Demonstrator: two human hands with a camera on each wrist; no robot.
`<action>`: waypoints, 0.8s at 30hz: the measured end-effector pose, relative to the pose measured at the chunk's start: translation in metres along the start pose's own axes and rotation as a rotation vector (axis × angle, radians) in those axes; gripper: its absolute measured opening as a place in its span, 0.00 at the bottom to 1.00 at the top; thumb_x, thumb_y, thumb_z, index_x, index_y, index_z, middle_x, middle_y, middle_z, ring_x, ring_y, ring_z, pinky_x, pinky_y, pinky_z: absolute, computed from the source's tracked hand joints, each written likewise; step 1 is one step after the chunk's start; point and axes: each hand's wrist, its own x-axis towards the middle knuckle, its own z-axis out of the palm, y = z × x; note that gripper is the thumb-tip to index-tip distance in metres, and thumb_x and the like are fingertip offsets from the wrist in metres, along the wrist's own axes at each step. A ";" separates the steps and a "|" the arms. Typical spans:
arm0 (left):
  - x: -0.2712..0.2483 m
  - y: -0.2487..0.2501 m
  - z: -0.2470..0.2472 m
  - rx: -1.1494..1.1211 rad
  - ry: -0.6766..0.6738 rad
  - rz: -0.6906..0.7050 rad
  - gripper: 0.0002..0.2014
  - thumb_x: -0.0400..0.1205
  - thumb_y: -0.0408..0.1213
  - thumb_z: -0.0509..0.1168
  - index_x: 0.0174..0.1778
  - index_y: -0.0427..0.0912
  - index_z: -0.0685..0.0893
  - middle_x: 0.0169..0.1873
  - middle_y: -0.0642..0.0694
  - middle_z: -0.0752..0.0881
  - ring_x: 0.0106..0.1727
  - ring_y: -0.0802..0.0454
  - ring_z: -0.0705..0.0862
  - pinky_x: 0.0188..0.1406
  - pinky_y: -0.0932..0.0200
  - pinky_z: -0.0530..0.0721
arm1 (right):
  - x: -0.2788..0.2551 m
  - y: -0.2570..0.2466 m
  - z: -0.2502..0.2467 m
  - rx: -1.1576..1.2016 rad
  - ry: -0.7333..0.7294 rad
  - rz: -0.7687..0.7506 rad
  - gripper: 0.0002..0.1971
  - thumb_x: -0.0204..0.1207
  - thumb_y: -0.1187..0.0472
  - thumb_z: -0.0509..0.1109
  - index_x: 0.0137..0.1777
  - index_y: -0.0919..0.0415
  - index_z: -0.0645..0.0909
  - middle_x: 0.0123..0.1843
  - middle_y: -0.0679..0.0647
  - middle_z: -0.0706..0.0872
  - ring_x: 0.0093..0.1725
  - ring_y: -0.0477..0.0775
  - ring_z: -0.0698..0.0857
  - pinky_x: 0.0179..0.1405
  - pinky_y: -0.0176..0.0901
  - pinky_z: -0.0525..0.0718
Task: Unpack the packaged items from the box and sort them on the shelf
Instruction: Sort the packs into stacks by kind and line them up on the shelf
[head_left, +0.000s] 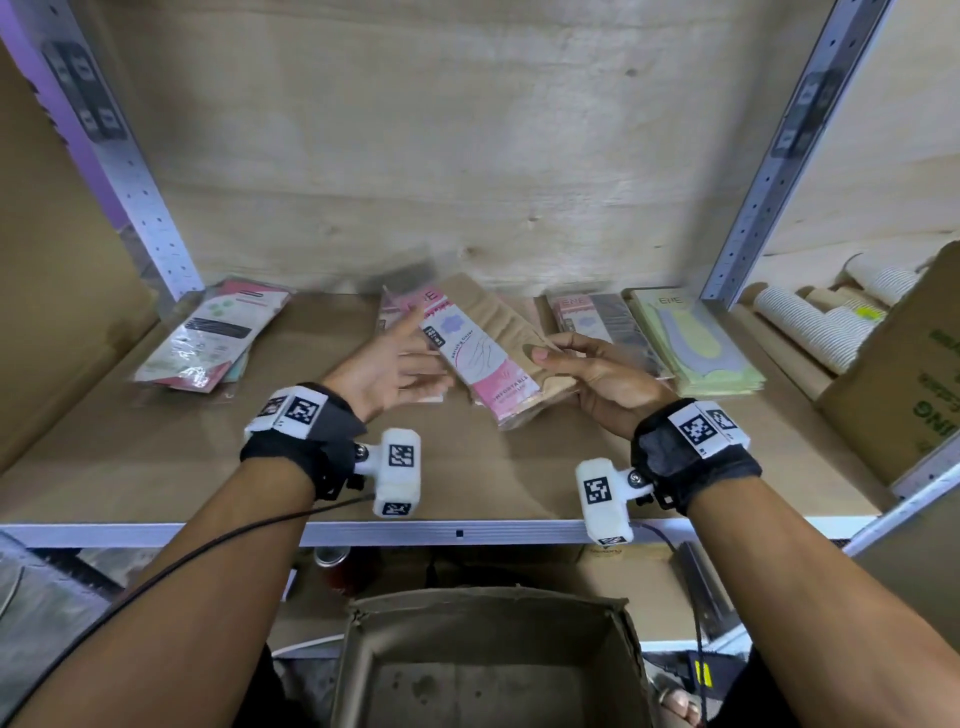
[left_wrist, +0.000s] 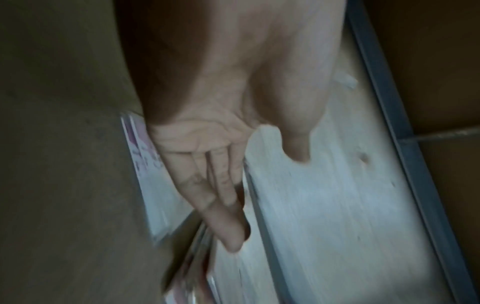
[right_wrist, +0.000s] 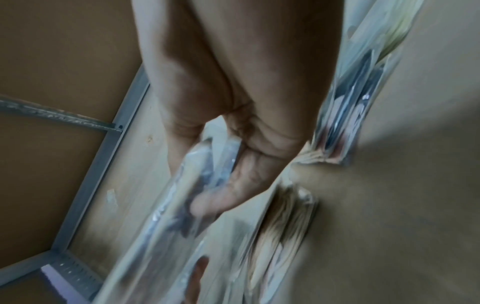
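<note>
paper cups (head_left: 810, 325) right bay | printed carton (head_left: 904, 374) beside | red can (head_left: 332, 564) below

We face a plywood wall (head_left: 415, 130). Grey metal posts (head_left: 769, 171) flank it; right of them sit paper cups (head_left: 810, 327).

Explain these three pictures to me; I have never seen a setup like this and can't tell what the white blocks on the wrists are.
There is no robot here: a person works with bare hands, wearing three cameras. The large picture comes from the head camera, looking down. The white blocks strapped to the wrists are the two other cameras; each looks along its hand, so those blurred pictures show mostly palm and fingers.

The right hand grips a beige packet with a pink label above the shelf board. The left hand is open beside it, holding nothing.

On the shelf lie a glossy pile at the left, a dark packet and a green stack at the right. Below stands the cardboard box; the part in view holds nothing.
</note>
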 end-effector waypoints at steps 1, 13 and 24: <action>-0.001 -0.004 0.010 0.060 -0.039 0.023 0.26 0.78 0.60 0.70 0.60 0.41 0.86 0.52 0.39 0.93 0.51 0.46 0.93 0.41 0.57 0.91 | 0.001 0.002 0.004 -0.006 0.003 0.005 0.17 0.75 0.68 0.76 0.63 0.70 0.83 0.50 0.64 0.90 0.42 0.56 0.91 0.44 0.47 0.90; 0.001 -0.001 0.014 -0.132 0.070 0.211 0.09 0.83 0.34 0.71 0.58 0.43 0.84 0.50 0.47 0.93 0.52 0.52 0.92 0.44 0.62 0.90 | 0.001 0.001 -0.003 0.090 -0.108 0.069 0.19 0.70 0.65 0.80 0.61 0.64 0.84 0.60 0.67 0.89 0.60 0.65 0.90 0.50 0.45 0.91; -0.002 -0.004 0.018 -0.110 0.007 0.114 0.05 0.82 0.33 0.71 0.53 0.44 0.85 0.50 0.45 0.93 0.53 0.51 0.91 0.45 0.60 0.91 | 0.001 0.005 0.003 -0.104 -0.055 -0.014 0.06 0.75 0.69 0.75 0.47 0.58 0.86 0.42 0.55 0.93 0.41 0.49 0.93 0.43 0.37 0.89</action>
